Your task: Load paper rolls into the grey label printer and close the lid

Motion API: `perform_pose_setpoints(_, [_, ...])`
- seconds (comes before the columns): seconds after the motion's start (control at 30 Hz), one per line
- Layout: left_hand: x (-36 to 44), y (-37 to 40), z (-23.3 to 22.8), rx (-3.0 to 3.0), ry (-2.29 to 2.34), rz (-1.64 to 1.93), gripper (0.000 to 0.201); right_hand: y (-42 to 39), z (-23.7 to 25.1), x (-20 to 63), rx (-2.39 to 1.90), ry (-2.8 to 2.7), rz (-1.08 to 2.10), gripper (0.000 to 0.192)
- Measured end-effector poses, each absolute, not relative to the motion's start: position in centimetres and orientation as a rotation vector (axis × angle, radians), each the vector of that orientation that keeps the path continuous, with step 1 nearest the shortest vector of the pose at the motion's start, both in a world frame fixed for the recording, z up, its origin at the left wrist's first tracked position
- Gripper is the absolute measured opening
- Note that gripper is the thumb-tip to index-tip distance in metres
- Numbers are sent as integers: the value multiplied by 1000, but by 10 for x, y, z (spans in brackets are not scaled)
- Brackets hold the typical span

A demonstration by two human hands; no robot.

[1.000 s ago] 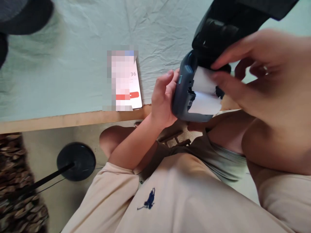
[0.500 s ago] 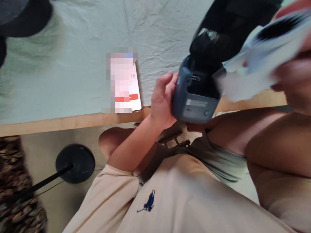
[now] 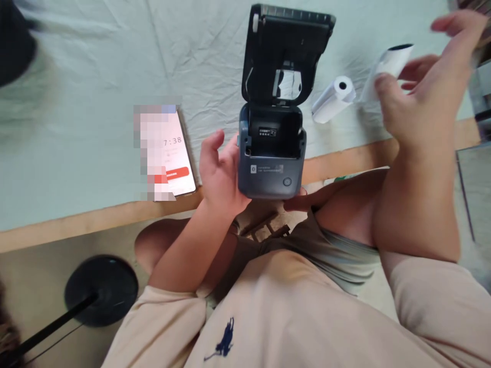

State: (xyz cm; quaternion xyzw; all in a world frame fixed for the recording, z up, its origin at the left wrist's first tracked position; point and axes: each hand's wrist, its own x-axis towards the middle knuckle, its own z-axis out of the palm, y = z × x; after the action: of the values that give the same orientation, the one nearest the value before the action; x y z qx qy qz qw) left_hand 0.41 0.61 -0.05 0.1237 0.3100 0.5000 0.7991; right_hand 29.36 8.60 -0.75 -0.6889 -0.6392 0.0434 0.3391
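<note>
My left hand (image 3: pixel 222 168) is wrapped round the side of a dark blue-grey label printer (image 3: pixel 272 179), held at the table's front edge. The printer's black lid (image 3: pixel 287 56) stands raised, and its paper bay (image 3: pixel 274 133) has no roll in it. Farther right, my right hand (image 3: pixel 425 92) has its thumb against a white paper roll (image 3: pixel 389 69) with a dark core end. Some of its fingers are behind that roll, while others stretch upward. A smaller white paper roll (image 3: pixel 335 99) lies between the printer and my right hand.
A phone (image 3: pixel 178 163) with a lit, partly blurred screen lies left of the printer. Pale green cloth (image 3: pixel 76 153) covers the table, which has a wooden front edge (image 3: pixel 95 217). A black round stand base (image 3: pixel 102 291) is on the floor. Something dark (image 3: pixel 15 46) sits at upper left.
My right hand has moved the white paper roll away from the printer, up and right toward the table. The printer is now more upright and faces me, further left in view.
</note>
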Motion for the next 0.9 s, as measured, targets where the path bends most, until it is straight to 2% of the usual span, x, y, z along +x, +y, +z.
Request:
perform_pose_setpoints(0.03, [4, 6, -1, 269, 674, 1075, 48, 88, -8, 294, -1918, -1667, 84, 70])
perform_pose_setpoints(0.17, [4, 6, -1, 264, 674, 1091, 44, 94, -8, 288, -2226, -1714, 125, 50])
perform_pose_setpoints(0.33, [4, 5, 0, 242, 668, 1099, 44, 76, -11, 264, -1749, -1945, -40, 50])
perform_pose_setpoints(0.47, [5, 6, 1, 228, 688, 1102, 45, 70, -28, 235, -1661, -2028, 38, 69])
perform_pose_setpoints(0.63, [4, 5, 0, 264, 708, 1097, 42, 82, -38, 222, -1671, -1985, 143, 44])
perform_pose_setpoints(0.77, [4, 3, 1, 271, 707, 1112, 42, 78, -17, 222, -1565, -1846, 244, 63])
perform_pose_setpoints(0.8, [4, 3, 1, 271, 699, 1114, 42, 72, -7, 220, -1475, -1820, 241, 59])
perform_pose_setpoints(0.9, [6, 3, 1, 287, 678, 1118, 40, 47, 26, 208, -1162, -1878, 168, 31])
